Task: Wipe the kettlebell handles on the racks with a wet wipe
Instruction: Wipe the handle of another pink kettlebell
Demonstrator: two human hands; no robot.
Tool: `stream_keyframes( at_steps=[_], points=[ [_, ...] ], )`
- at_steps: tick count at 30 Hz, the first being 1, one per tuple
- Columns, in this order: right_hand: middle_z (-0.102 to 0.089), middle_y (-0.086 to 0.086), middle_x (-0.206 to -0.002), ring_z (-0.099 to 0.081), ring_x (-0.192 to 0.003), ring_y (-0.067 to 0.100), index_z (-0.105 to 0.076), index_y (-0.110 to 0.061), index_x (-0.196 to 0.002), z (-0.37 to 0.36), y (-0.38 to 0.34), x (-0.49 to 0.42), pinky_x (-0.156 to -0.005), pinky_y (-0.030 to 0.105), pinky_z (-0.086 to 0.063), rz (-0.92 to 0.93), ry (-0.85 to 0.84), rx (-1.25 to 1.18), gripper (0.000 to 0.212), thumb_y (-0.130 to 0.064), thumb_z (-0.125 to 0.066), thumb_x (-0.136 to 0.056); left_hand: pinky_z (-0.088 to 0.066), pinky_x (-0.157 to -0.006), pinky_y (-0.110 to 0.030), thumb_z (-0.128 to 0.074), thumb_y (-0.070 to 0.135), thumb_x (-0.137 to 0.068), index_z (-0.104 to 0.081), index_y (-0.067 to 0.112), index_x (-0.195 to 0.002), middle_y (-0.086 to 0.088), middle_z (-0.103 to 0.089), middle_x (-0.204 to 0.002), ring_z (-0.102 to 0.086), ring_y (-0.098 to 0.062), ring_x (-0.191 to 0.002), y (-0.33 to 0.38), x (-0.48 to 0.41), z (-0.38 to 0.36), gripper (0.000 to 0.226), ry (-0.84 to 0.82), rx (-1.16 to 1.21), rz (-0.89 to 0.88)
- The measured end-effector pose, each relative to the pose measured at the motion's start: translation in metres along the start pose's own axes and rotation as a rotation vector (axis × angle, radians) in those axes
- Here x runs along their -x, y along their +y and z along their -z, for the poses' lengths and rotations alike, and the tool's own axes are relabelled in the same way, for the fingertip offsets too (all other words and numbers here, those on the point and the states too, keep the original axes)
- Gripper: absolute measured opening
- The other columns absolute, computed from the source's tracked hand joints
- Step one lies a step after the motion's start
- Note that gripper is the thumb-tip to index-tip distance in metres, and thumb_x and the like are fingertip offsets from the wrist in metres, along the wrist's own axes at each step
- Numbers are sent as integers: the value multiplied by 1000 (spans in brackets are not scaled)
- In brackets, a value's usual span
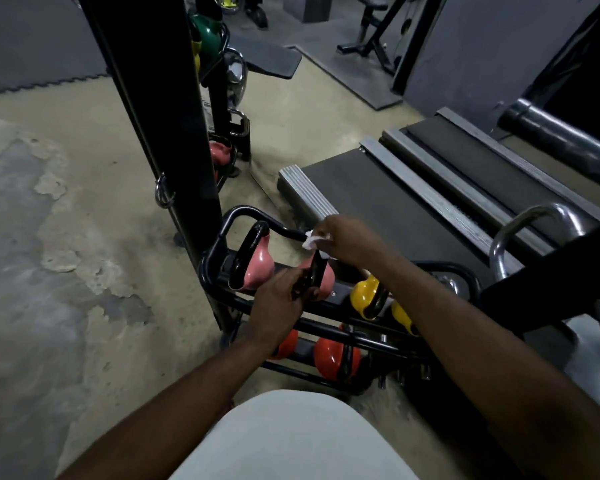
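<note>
- Right hand (347,239): fingers curled round white wet wipe (310,241), wipe pressed against top of black handle (317,270) of second pink kettlebell (326,285).
- Left hand (279,306): clamped on lower part of same handle, fingers wrapped round the bar just above the pink body.
- Second pink kettlebell: seated on upper tier of low black rack (215,258), between first pink kettlebell (258,268) at the left end and yellow kettlebell (362,296) to the right.
- First pink kettlebell: upright, black handle untouched by either hand.
- Lower tier: orange kettlebells (331,355), partly hidden behind left forearm and rack bars.
- Rack location: on concrete floor (84,237), just beside black upright post (174,140), with treadmill deck (378,202) close behind.
- Green kettlebell (207,32): well apart, far behind the post.
</note>
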State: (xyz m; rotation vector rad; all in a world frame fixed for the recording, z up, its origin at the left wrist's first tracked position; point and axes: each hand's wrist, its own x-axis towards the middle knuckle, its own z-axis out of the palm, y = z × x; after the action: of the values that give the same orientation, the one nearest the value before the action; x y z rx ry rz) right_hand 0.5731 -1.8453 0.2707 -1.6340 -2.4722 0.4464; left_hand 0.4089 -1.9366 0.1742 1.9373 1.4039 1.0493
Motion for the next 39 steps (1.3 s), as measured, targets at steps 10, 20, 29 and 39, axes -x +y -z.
stream_keyframes(
  at_steps=[10,20,29,39],
  points=[
    [-73,-6,-94,-69,-85,7,-70,-25,-96,-45,41,30,-76,28,-55,-144,320,-464,26,-5,-74,-80,-52,-76,-19,-77,26,-81,-63,21,-101,10,-65,-95,-61,-2,-87,-2,-4,3,25,-11,43,54],
    [-68,-4,-87,-65,-76,5,-68,-23,-91,-20,25,7,-67,20,-51,-374,468,-1004,13,-10,-65,-92,-53,-89,-29,-72,13,-80,-56,22,-131,6,-54,-124,-55,-7,-109,-1,-11,2,54,-61,-65,-66],
    [-67,-8,-93,-63,-87,11,-66,-27,-100,-50,19,24,-75,29,-50,-170,418,-522,15,-29,-67,-85,-52,-95,-34,-66,13,-82,-56,18,-135,1,-53,-136,-54,-14,-120,-3,-13,6,54,-96,-146,-180],
    [-67,5,-119,-54,-108,24,-70,-12,-115,-53,27,21,-90,25,-38,99,373,14,36,-3,-51,-86,-55,-87,-29,-68,18,-85,-56,21,-137,1,-59,-131,-58,-14,-111,-6,-11,8,53,-104,-195,-222]
  ],
)
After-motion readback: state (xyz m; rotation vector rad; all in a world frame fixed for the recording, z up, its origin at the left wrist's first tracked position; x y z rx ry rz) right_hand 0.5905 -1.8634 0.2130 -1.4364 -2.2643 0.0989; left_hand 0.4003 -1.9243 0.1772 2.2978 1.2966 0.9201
